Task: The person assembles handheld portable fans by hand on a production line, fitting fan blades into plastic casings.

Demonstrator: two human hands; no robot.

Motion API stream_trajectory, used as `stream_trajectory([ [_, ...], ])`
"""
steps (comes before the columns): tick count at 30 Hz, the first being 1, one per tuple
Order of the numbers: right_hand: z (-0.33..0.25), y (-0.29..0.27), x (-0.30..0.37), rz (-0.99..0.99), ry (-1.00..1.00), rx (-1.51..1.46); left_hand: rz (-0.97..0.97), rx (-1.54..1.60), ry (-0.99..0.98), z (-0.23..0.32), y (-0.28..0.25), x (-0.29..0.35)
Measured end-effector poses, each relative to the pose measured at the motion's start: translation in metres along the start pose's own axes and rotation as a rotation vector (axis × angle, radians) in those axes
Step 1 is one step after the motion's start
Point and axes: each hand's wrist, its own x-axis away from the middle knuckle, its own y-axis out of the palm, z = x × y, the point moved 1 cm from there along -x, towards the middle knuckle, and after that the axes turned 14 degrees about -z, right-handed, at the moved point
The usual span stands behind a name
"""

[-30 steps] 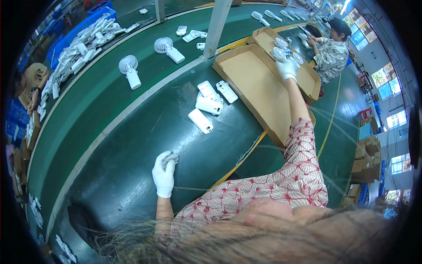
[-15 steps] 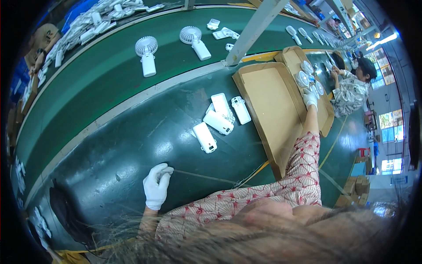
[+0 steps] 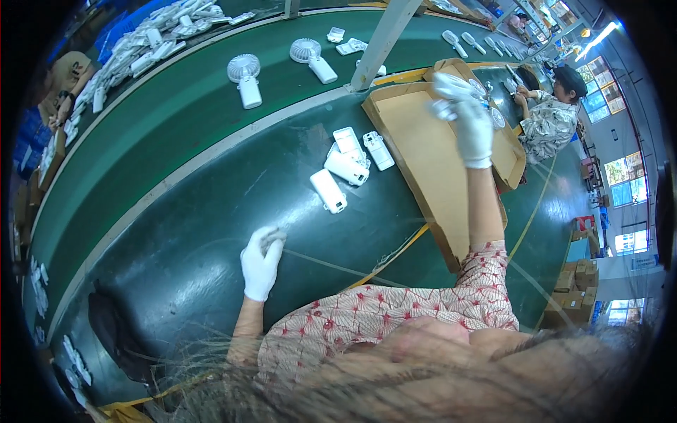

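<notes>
My right hand, in a white glove and smeared by motion, is closed on a white fan head. It is raised over the shallow cardboard tray. More round white fan heads lie in the second cardboard box just beyond. My left hand, also gloved, hovers low over the dark green table with fingers loosely curled and nothing visible in them. Ahead of it lie several white plastic handle casings, some overlapping; one casing rests beside the tray.
A green conveyor belt runs along the far side, carrying white handheld fans. A metal post stands at its edge. White parts are heaped at far left. A black cloth-like item lies near left. A co-worker sits at right.
My right hand has lifted a fan head out of the far box and come back over the tray. My left hand has moved slightly up and right. The whole view has shifted a little.
</notes>
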Motion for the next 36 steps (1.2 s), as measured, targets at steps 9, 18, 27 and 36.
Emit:
stream_trajectory([
  [9, -0.158, 0.211, 0.088, -0.839, -0.141, -0.318, -0.047, 0.974, 0.174, 0.007, -0.005, -0.017],
  [18, -0.212, 0.239, 0.103, -0.848, -0.516, -0.011, 0.440, 0.622, 0.414, 0.028, -0.062, 0.013],
  [27, -0.245, 0.245, 0.117, -0.929, -0.633, 0.460, 0.574, 0.332, 0.419, 0.032, -0.078, 0.019],
  [36, -0.187, 0.289, 0.093, -0.725, 0.053, -0.721, 0.154, 0.041, 0.550, 0.041, -0.055, 0.018],
])
